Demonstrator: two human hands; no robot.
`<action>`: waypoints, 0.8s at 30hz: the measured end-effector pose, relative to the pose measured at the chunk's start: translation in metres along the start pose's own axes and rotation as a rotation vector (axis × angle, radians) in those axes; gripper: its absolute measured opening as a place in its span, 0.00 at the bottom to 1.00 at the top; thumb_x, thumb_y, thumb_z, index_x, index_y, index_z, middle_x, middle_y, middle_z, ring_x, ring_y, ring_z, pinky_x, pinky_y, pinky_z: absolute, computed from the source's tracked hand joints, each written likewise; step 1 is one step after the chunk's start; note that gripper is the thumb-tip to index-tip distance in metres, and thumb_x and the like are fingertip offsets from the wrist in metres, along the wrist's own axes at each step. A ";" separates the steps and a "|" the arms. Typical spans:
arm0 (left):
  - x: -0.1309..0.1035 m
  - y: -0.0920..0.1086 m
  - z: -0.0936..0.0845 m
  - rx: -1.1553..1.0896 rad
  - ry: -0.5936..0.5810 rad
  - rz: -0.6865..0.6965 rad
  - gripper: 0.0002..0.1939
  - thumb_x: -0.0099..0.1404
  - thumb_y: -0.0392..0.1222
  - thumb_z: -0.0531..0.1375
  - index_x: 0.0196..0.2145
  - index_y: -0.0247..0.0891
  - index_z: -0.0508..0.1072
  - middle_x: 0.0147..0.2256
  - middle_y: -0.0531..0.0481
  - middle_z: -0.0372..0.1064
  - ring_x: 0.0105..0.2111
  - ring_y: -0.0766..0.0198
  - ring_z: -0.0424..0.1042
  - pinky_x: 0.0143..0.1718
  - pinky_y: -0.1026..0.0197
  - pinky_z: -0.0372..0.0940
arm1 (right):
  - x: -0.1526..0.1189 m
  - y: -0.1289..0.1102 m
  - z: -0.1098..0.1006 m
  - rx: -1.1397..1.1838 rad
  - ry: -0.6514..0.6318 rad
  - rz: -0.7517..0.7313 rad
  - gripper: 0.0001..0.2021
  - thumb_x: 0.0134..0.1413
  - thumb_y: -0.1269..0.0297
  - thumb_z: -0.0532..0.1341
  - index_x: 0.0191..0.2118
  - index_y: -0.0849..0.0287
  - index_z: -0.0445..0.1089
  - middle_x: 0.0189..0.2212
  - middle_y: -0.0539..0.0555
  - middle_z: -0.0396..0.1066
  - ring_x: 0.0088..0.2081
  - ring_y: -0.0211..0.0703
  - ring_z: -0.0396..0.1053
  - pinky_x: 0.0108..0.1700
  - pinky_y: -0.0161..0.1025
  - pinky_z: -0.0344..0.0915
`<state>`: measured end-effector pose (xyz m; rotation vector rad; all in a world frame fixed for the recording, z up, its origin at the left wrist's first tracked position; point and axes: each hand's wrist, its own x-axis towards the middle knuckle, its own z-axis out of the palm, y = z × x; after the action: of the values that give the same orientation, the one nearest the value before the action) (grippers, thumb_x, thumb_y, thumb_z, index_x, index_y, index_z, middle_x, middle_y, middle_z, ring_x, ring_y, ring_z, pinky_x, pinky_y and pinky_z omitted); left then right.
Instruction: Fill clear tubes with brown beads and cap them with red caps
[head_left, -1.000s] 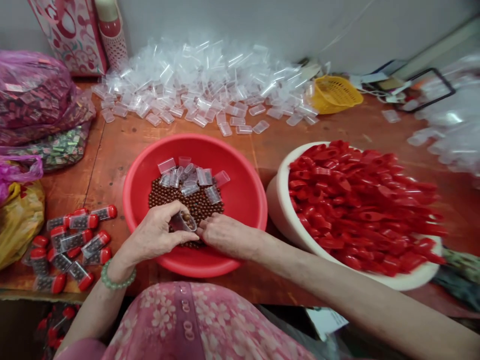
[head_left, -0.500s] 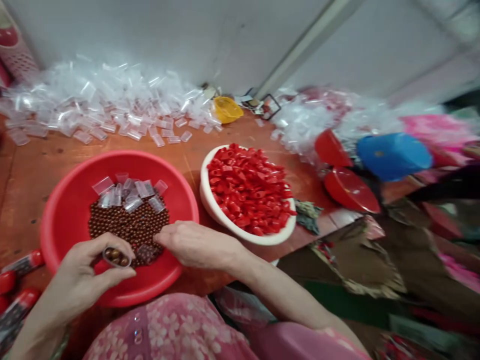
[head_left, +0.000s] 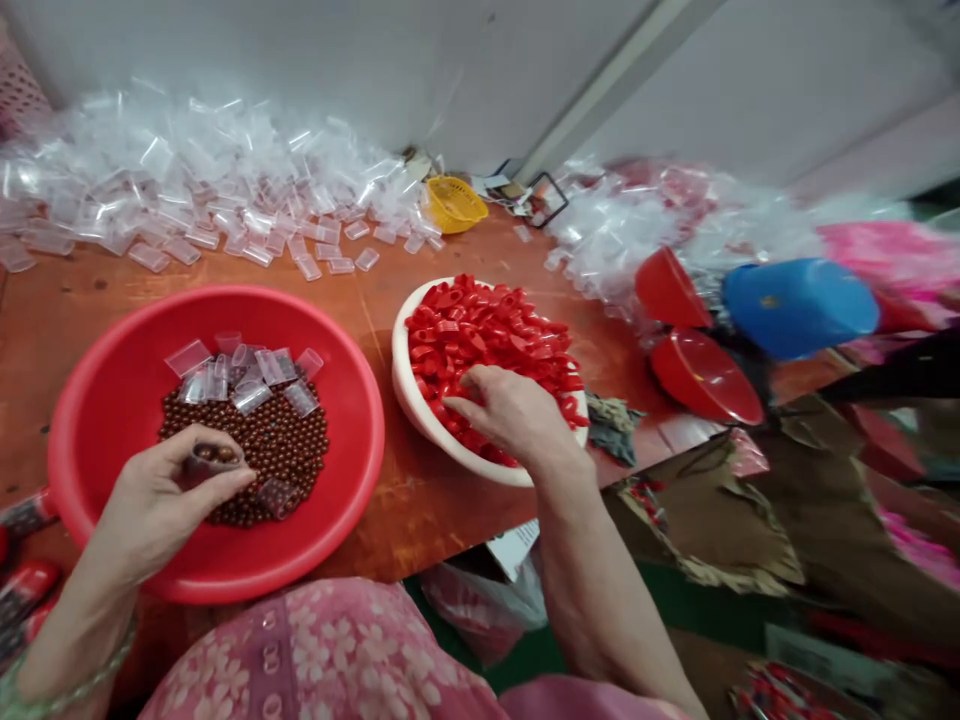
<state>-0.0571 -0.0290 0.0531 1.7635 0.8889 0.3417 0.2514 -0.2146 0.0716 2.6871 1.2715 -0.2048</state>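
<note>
My left hand (head_left: 161, 490) is closed around a small clear plastic container (head_left: 216, 457), its mouth up with brown balls inside. It hovers over the near left part of a red basin (head_left: 337, 520). Many round brown balls (head_left: 289, 435) lie in the basin, with several clear containers (head_left: 251, 393) on top and one filled container (head_left: 276, 498) among them. My right hand (head_left: 514, 410) reaches into a white bowl (head_left: 420, 400) heaped with red plastic caps (head_left: 487, 320). Its thumb and forefinger are apart at the caps, with nothing visible between them; the other fingertips are hidden.
A large heap of clear containers (head_left: 225, 190) lies along the wall, beside a yellow basket (head_left: 456, 205). Red-capped filled containers (head_left: 26, 590) sit at the left edge. A blue bucket (head_left: 799, 305), red scoops (head_left: 705, 375) and a crumpled cloth (head_left: 611, 425) are to the right.
My right hand has moved right, from the balls in the red basin to the caps in the white bowl. The left hand still holds the container. The view has shifted slightly.
</note>
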 end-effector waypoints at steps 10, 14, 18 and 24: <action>0.000 0.004 0.004 -0.099 -0.067 -0.027 0.14 0.58 0.49 0.65 0.36 0.37 0.73 0.28 0.52 0.72 0.27 0.68 0.69 0.28 0.68 0.65 | 0.015 -0.019 -0.008 -0.176 0.096 0.105 0.15 0.64 0.55 0.54 0.44 0.61 0.71 0.40 0.62 0.76 0.42 0.53 0.72 0.39 0.42 0.56; -0.001 0.004 0.004 -0.393 -0.120 -0.090 0.15 0.60 0.47 0.64 0.40 0.35 0.71 0.32 0.50 0.74 0.32 0.66 0.72 0.36 0.65 0.67 | 0.024 -0.031 0.003 -0.180 0.037 0.133 0.15 0.63 0.61 0.53 0.47 0.63 0.71 0.40 0.67 0.76 0.45 0.59 0.71 0.41 0.46 0.59; 0.000 -0.003 0.003 -0.725 -0.176 -0.102 0.16 0.59 0.45 0.67 0.40 0.34 0.70 0.33 0.50 0.74 0.33 0.66 0.74 0.40 0.62 0.69 | 0.025 -0.036 0.010 -0.170 -0.003 0.147 0.19 0.62 0.64 0.49 0.51 0.67 0.70 0.42 0.71 0.75 0.47 0.64 0.71 0.42 0.50 0.62; -0.004 -0.012 -0.001 -0.942 -0.230 -0.091 0.15 0.59 0.40 0.67 0.41 0.34 0.70 0.37 0.47 0.74 0.36 0.64 0.76 0.40 0.61 0.69 | 0.016 -0.016 0.013 0.159 0.192 0.203 0.26 0.60 0.54 0.46 0.59 0.57 0.65 0.42 0.63 0.75 0.48 0.64 0.72 0.46 0.55 0.68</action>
<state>-0.0650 -0.0294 0.0430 0.8633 0.4999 0.4006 0.2483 -0.1956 0.0544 3.0108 1.0582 -0.0235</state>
